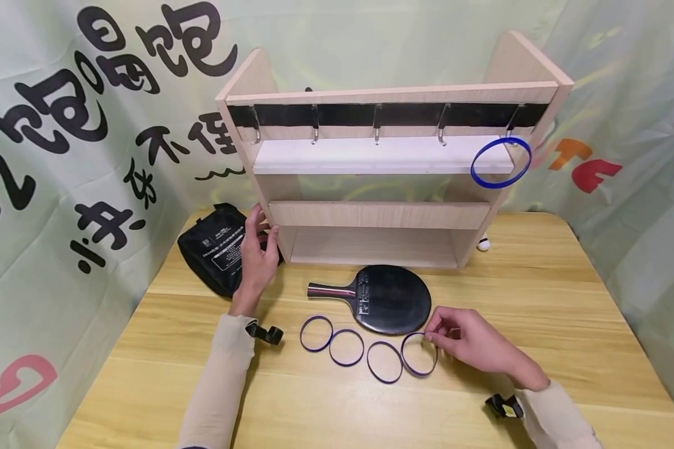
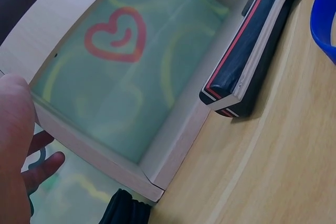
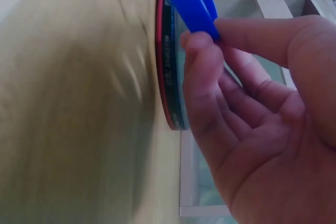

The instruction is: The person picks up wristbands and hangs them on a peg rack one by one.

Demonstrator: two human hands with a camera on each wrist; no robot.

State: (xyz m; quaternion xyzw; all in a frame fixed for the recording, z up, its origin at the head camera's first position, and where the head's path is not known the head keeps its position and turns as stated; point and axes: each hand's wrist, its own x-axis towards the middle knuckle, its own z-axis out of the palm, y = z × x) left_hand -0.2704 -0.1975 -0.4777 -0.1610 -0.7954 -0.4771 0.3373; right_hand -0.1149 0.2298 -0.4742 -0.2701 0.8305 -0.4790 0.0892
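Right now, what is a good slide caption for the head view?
Right hand pinches a blue ring near the paddle; left hand touches the shelf.

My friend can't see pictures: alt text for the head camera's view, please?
A person's right hand pinches one of four thin blue rings in front of a black table-tennis paddle on a wooden table. The left hand touches a pale wooden rack; a fifth blue ring hangs from its rightmost metal hook.

Bag (image 1: 202,259) partly hidden by left hand (image 1: 258,252); print (image 1: 224,246) seemingly illegible
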